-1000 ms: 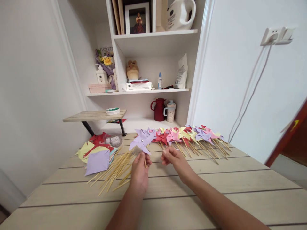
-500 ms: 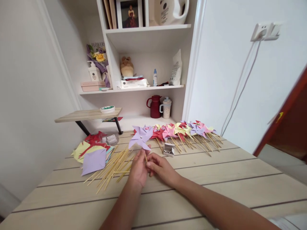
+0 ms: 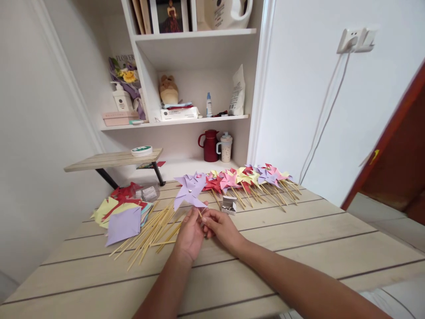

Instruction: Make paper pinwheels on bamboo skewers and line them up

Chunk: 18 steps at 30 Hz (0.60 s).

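Note:
A light purple paper pinwheel (image 3: 190, 190) with a shiny pin at its middle stands above my hands on a thin wooden stick. My left hand (image 3: 190, 232) is closed around the stick just under the paper blades. Close against it, my right hand (image 3: 219, 225) pinches the same stick between thumb and fingers. Most of the stick is hidden by the hands. Left of them lies a loose pile of wooden sticks (image 3: 151, 230). Behind my right hand sits a small open box (image 3: 229, 205) with tiny shiny pieces inside.
Finished pinwheels (image 3: 245, 177) in several colours lie in a row at the back. Purple paper squares (image 3: 124, 225), with yellow and red paper shapes behind, lie at left near a clear container (image 3: 146, 193). A raised wooden stand (image 3: 113, 159) overhangs the back left.
The whole view has turned slightly right, so things sit further left. The pinwheel leans a little more to the left over my hands. Both hands keep their grip on the stick.

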Tool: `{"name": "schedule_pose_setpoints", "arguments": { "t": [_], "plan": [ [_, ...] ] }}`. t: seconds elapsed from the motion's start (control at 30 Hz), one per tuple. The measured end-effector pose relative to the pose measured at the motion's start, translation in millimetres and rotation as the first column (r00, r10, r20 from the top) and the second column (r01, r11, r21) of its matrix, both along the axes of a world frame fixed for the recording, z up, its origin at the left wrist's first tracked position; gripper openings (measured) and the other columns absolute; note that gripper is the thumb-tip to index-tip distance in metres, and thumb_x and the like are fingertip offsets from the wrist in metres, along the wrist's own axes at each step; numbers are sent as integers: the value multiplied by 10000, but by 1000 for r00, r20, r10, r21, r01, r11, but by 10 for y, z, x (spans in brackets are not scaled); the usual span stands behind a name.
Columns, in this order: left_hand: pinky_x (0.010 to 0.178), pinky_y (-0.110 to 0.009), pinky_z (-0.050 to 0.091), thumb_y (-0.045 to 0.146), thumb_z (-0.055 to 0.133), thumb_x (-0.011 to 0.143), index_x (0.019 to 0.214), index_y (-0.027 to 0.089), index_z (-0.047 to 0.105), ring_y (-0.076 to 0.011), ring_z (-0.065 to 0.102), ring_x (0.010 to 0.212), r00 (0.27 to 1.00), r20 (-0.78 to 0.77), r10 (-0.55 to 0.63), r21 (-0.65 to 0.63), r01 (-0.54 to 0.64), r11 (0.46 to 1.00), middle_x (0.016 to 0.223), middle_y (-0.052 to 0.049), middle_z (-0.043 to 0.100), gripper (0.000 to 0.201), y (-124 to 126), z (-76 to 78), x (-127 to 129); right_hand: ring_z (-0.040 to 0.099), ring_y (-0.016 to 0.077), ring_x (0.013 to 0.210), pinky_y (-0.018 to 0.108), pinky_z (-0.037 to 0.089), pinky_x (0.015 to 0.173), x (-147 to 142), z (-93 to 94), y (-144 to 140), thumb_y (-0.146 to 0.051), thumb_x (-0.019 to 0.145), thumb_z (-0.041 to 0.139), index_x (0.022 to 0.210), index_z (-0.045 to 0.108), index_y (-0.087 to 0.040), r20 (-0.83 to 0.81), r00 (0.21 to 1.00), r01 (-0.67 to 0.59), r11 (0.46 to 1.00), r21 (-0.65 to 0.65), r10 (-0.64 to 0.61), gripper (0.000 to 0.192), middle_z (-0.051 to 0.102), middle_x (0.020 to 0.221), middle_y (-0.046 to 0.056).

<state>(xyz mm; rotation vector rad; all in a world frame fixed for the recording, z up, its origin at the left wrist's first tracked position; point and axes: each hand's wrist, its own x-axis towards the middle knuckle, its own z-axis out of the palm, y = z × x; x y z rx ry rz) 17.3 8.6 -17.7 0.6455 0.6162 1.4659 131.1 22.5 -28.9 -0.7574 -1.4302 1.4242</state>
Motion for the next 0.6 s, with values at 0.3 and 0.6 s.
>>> {"name": "schedule_pose_setpoints", "arguments": {
  "t": [0.3, 0.6],
  "plan": [
    [593, -253, 518, 393, 795, 770, 893, 132, 726, -154, 660, 718, 996, -60, 65, -62, -69, 996, 946, -98, 741, 297, -22, 33, -26, 472, 80, 421, 222, 359, 449, 12, 51, -25, -447, 765, 668, 680, 577, -178, 37, 998, 50, 999, -5, -50, 297, 565, 560, -43],
    [725, -278, 531, 418, 690, 868, 1111, 119, 702, -148, 669, 739, 971, -151, 187, -92, -202, 975, 895, -123, 745, 386, -38, 77, -96, 521, 110, 490, 248, 426, 512, 284, 365, 48, -498, 752, 716, 727, 652, -175, -27, 978, 208, 972, 107, -206, 329, 613, 598, -17]
  ]
}}
